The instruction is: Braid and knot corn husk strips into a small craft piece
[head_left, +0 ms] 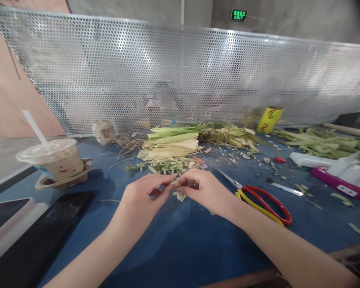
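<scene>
My left hand [144, 193] and my right hand [205, 190] meet at the middle of the blue table, fingertips pinched together. Between them is a small pale piece of husk [179, 195], mostly hidden by the fingers. Just beyond lie a strip of small green knotted pieces [171, 165] and a stack of flat corn husks [172, 142], green on top and pale yellow below. Red-and-yellow-handled scissors [258, 200] lie beside my right wrist, blades pointing away from me.
To the left stand a lidded drink cup [58, 160] in a cardboard holder and phones [45, 236]. Twine [129, 146], more husks [228, 134], a yellow can [270, 120], a blade [287, 189] and a purple power strip [337, 184] lie around. A perforated metal screen [108, 72] borders the back.
</scene>
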Demonstrator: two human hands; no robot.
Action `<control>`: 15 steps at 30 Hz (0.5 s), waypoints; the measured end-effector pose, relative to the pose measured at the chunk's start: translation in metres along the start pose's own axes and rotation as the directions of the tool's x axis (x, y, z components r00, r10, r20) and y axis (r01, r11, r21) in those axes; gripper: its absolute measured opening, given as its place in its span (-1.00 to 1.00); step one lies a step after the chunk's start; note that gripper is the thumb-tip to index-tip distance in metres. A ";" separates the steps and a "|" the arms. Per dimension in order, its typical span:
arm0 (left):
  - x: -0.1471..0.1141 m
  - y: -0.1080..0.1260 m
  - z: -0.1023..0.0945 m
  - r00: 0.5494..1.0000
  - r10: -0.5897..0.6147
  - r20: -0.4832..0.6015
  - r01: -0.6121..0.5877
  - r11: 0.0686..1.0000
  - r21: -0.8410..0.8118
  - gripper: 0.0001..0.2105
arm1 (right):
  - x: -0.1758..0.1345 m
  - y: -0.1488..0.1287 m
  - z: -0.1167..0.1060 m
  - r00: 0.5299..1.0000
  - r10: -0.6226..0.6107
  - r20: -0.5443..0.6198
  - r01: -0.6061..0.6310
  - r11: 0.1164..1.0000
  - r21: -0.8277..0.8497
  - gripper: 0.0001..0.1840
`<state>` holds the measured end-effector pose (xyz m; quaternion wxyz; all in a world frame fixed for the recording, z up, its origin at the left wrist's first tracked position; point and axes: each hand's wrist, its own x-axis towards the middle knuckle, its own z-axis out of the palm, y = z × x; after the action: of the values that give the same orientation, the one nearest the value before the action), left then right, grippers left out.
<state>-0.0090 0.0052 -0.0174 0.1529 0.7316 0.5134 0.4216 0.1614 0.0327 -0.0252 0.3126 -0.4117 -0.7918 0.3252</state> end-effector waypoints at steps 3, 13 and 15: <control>0.003 -0.001 -0.003 0.999 -0.037 0.012 0.038 0.999 -0.026 -0.84 | -0.001 -0.006 -0.014 0.998 -0.047 -0.049 0.043 0.995 -0.088 -0.82; 0.007 -0.002 -0.011 0.981 0.194 -0.001 -0.192 0.968 0.162 -0.83 | -0.060 0.041 -0.064 0.845 0.493 -0.208 -0.436 0.410 -0.801 -0.82; 0.008 0.003 -0.016 0.956 0.285 -0.071 -0.265 0.941 0.210 -0.84 | -0.072 0.051 -0.060 0.830 0.512 -0.221 -0.455 0.393 -0.799 -0.80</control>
<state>-0.0190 0.0077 -0.0025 -0.0071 0.7856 0.4524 0.4220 0.2639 0.0092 -0.0452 -0.0502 -0.7096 -0.7028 0.0032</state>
